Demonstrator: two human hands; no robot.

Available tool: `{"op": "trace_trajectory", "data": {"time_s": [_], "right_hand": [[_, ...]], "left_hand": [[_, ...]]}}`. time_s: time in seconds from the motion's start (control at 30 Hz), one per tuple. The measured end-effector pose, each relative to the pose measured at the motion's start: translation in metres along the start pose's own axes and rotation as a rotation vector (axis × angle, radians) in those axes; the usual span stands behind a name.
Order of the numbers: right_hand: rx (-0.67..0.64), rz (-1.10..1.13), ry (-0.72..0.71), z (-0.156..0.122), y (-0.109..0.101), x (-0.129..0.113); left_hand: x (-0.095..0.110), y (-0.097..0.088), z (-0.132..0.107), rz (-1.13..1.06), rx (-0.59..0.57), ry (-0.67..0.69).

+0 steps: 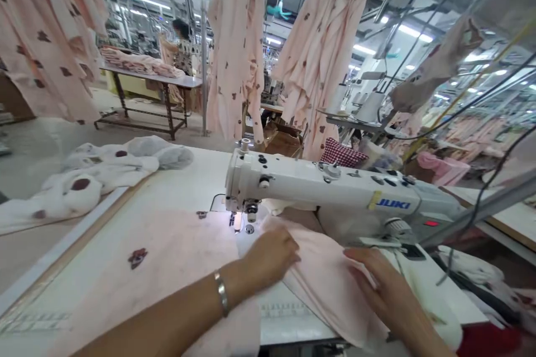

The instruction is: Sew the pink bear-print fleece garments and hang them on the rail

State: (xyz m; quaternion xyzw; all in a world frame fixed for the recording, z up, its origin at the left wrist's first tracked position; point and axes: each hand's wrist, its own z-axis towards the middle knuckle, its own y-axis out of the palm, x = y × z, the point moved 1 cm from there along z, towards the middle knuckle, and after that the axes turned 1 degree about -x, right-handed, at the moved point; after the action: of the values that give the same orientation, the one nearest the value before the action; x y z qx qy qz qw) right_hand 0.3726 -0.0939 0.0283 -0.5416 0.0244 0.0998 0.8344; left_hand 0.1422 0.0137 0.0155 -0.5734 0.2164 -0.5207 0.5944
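A white sewing machine (352,192) marked JUKI stands on the table, its needle area lit. My left hand (270,254), with a silver bracelet at the wrist, is closed on a pale pink fabric piece (318,268) just right of the needle. The fingertips are partly hidden. At the right side of that same piece, my right hand (387,281) pinches its edge between thumb and fingers. Another pale pink fabric panel (180,256) with brown bear prints lies flat left of the needle, partly under my left forearm.
White fluffy fabric with brown spots (100,178) is heaped at the table's left edge. Pink printed garments (230,44) hang ahead. Farther back is a table (184,81) with folded pink fabric, near a person (178,44). Thread cones (371,103) stand behind the machine.
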Motion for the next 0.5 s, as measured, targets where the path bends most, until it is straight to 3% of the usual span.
{"op": "trace_trajectory", "data": {"time_s": [0.13, 0.27, 0.37, 0.5], "right_hand": [[-0.100, 0.015, -0.005, 0.014, 0.022, 0.002], [-0.060, 0.097, -0.011, 0.016, 0.027, 0.004], [-0.025, 0.185, -0.061, 0.018, 0.010, -0.002], [-0.005, 0.287, -0.065, 0.023, -0.028, -0.010]], "left_hand": [[-0.013, 0.000, 0.026, 0.026, 0.028, -0.109], [-0.006, 0.010, 0.035, -0.033, 0.004, -0.025], [-0.001, 0.004, 0.035, -0.097, -0.012, 0.084], [-0.002, -0.037, 0.011, -0.150, -0.058, 0.132]]}}
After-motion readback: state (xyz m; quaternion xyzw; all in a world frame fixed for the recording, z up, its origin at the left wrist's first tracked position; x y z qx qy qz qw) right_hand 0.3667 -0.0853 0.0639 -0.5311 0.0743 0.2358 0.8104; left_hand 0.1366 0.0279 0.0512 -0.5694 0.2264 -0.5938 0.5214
